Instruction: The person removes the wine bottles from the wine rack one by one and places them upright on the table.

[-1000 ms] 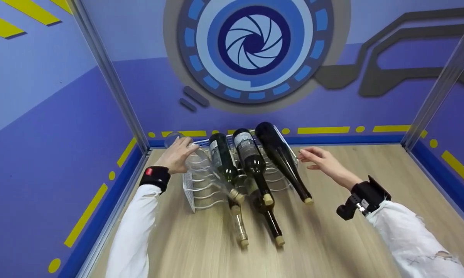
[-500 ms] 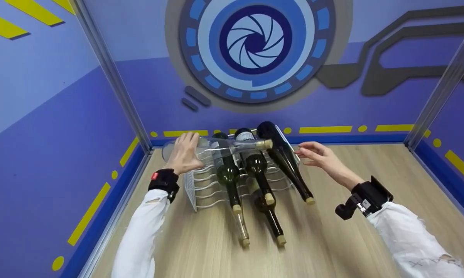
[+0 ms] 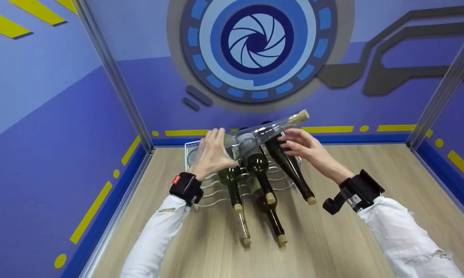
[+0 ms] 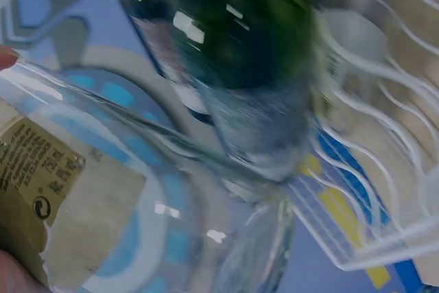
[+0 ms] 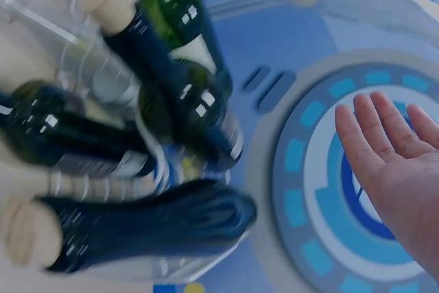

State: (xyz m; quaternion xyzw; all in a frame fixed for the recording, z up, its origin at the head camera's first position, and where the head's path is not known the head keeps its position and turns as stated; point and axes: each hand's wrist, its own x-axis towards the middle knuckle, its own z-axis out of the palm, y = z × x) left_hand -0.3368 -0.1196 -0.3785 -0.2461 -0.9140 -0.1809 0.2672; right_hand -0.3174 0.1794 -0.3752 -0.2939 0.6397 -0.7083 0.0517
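My left hand (image 3: pixel 213 152) grips a clear glass bottle (image 3: pixel 268 131) by its body, above the rack. The bottle tilts, its corked neck pointing up and right. In the left wrist view a torn tan label (image 4: pixel 41 197) shows on its glass. My right hand (image 3: pixel 303 146) has its fingers extended near the bottle's neck and holds nothing; the right wrist view shows the palm turned up. Below is a white wire rack (image 3: pixel 212 193) bearing a green bottle (image 3: pixel 232 177), a dark labelled bottle (image 3: pixel 258 166) and a dark bottle (image 3: pixel 289 166) at the right.
On the rack's lower level lie a clear corked bottle (image 3: pixel 242 227) and a dark corked bottle (image 3: pixel 272 220), necks toward me. The rack stands on a wood-grain table (image 3: pixel 332 231) against a blue printed wall (image 3: pixel 147 96).
My left hand has lifted the clear bottle from the rack's left side and moved it right, swinging its neck from toward me to up and right. My right hand has shifted slightly left.
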